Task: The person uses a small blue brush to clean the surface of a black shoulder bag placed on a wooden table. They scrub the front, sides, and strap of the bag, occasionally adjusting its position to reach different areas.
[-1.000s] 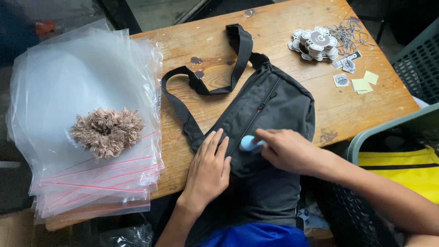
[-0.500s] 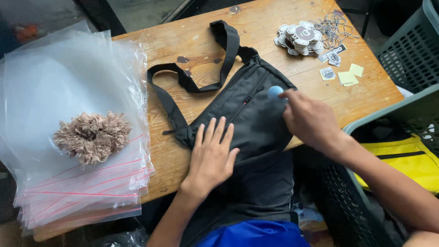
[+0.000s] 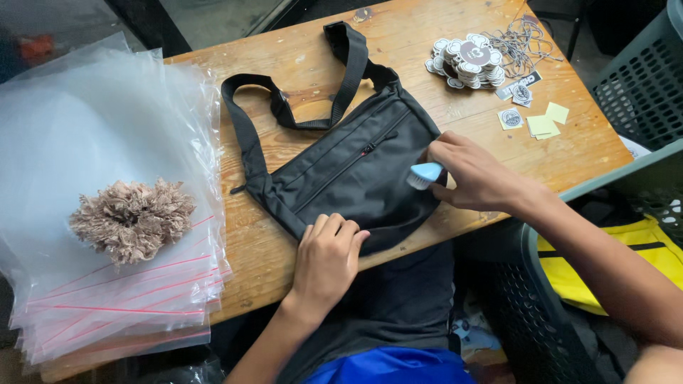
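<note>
Brushing step: right hand grips small blue brush on black waist bag; left hand, fingers curled, pins bag's lower edge. Next calls for steady strokes.

A matt black woven-cloth bag lies on a rough, stained wooden table, beside glossy clear plastic sleeves carrying a fuzzy tan fibre tuft; the small brush looks smooth pale-blue plastic.

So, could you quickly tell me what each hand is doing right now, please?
Left hand: holds nothing, fingers curled, pressing on the black bag.
Right hand: closed on a small blue brush.
</note>
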